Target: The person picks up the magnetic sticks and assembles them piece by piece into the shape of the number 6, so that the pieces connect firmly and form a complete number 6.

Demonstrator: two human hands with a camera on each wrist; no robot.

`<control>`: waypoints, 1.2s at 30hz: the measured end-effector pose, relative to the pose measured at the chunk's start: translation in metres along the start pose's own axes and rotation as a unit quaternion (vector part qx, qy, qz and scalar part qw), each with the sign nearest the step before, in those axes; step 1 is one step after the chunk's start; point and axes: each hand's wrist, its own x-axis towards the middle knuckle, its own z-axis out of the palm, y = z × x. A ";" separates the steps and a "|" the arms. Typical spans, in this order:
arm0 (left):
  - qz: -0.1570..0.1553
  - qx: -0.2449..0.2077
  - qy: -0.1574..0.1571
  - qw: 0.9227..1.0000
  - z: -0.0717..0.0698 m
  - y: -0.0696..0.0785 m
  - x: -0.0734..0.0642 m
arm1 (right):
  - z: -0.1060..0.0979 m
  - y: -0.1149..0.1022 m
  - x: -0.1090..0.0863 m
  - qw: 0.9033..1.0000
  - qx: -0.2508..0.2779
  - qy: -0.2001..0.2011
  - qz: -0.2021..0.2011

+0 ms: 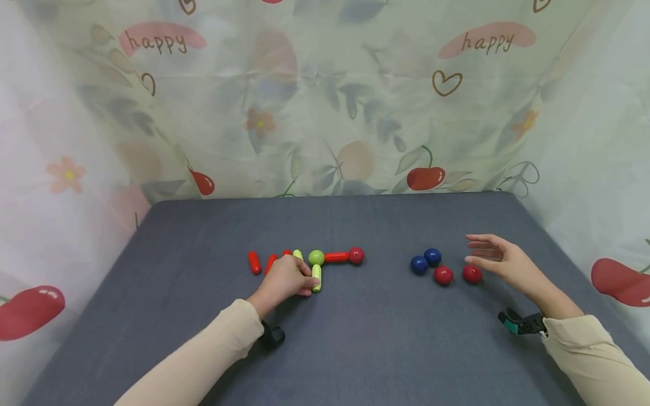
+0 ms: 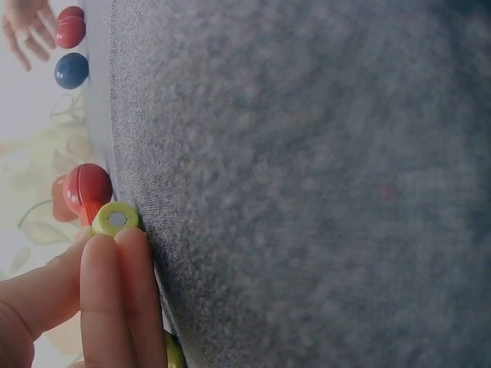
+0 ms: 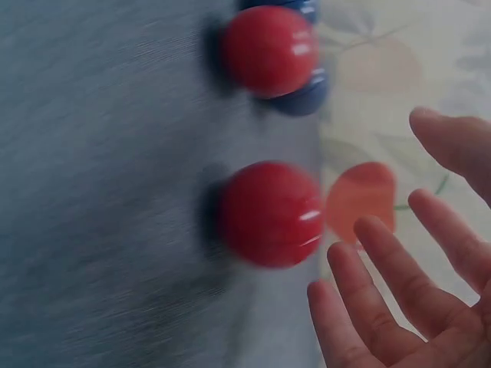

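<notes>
Head view: left hand (image 1: 287, 277) pinches a yellow-green rod (image 1: 317, 273); right hand (image 1: 504, 258), fingers apart, hovers, seemingly above a red ball (image 1: 472, 275).

The right hand (image 3: 430, 310) has its fingers spread out, and a shiny red ball (image 3: 272, 215) sits on the gray table (image 3: 115, 192) just beside the fingertips, with a little gap between. Farther from the fingers, over on the thumb's side, is a second red ball (image 3: 268, 50), with one blue ball (image 3: 308, 96) and a bit of another blue ball (image 3: 307, 8) peeking out behind it. Past the fingertips is a pale cloth (image 3: 453, 69) with a red shape (image 3: 362, 201) on it.
</notes>
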 end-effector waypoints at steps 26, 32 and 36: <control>0.000 0.006 -0.003 1.000 0.000 0.000 0.001 | 0.012 0.024 0.004 0.997 -0.035 -0.058 -0.021; -0.004 0.009 -0.005 1.000 -0.001 -0.001 0.002 | 0.010 0.025 0.006 0.997 -0.048 -0.060 -0.031; -0.002 0.009 -0.006 1.000 -0.001 -0.001 0.002 | 0.009 0.025 0.007 0.996 -0.043 -0.069 -0.024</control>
